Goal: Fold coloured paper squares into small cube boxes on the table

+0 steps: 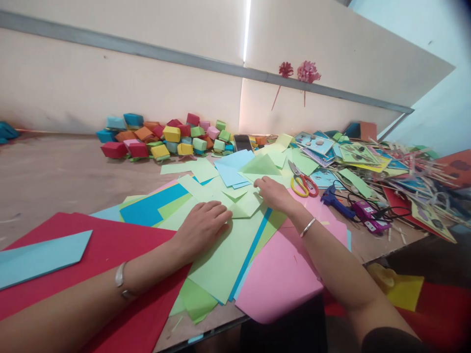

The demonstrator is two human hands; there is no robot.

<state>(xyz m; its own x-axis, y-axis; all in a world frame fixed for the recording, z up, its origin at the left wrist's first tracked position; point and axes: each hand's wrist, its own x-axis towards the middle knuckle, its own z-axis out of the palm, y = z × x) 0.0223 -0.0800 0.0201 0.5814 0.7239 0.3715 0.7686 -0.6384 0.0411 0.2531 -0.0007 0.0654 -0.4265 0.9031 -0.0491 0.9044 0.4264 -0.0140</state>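
Observation:
A folded light green paper (246,206) lies among loose sheets in the middle of the table. My left hand (202,226) rests palm down on the light green sheets, just left of the folded piece, its fingers stretched out. At the folded paper's right edge, my right hand (273,194) has curled fingers closed on it; the thumb is mostly hidden. Light blue sheets (233,168) and a darker green folded piece (261,165) lie just beyond. Scissors (302,182) with one yellow and one red handle lie to the right of my right hand.
Small coloured paper boxes (171,134) are heaped along the wall, beside a dark phone (243,142). Right of the scissors are a blue glue gun (337,202), a purple power strip (370,215) and piled cards (356,153). Red (147,294) and pink paper (279,279) cover the near side.

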